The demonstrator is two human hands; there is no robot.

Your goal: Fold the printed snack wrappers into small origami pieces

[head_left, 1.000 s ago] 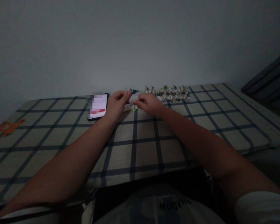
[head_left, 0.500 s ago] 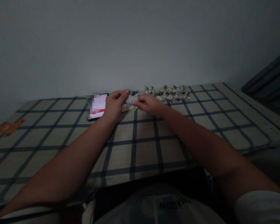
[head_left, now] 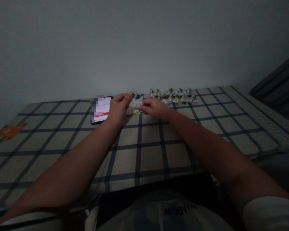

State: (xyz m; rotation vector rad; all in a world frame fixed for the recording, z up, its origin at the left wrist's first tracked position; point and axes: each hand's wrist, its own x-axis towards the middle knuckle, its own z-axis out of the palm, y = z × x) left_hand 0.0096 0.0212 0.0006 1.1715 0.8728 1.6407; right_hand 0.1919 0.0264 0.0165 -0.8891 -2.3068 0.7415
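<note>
Between my two hands is a small piece of printed paper (head_left: 135, 103). My left hand (head_left: 119, 107) is closed on its left side, with the thumb on top. At the paper's right end, my right hand (head_left: 152, 108) pinches it between thumb and fingers. More printed paper (head_left: 133, 111) lies on the cloth just below and behind the held piece, partly covered by my left hand. Just beyond my right hand, several folded paper pieces (head_left: 175, 96) with pointed tips lie in rows.
A lit phone or tablet (head_left: 101, 110) lies left of my left hand, part of it pixelated. The table has a checked cloth (head_left: 149, 154) with an orange figure (head_left: 11, 131) at far left. A grey wall (head_left: 144, 48) rises behind. A dark slatted object (head_left: 279, 80) stands at right.
Both hands stay almost in place on the paper. The held paper's face shows slightly more between them now.
</note>
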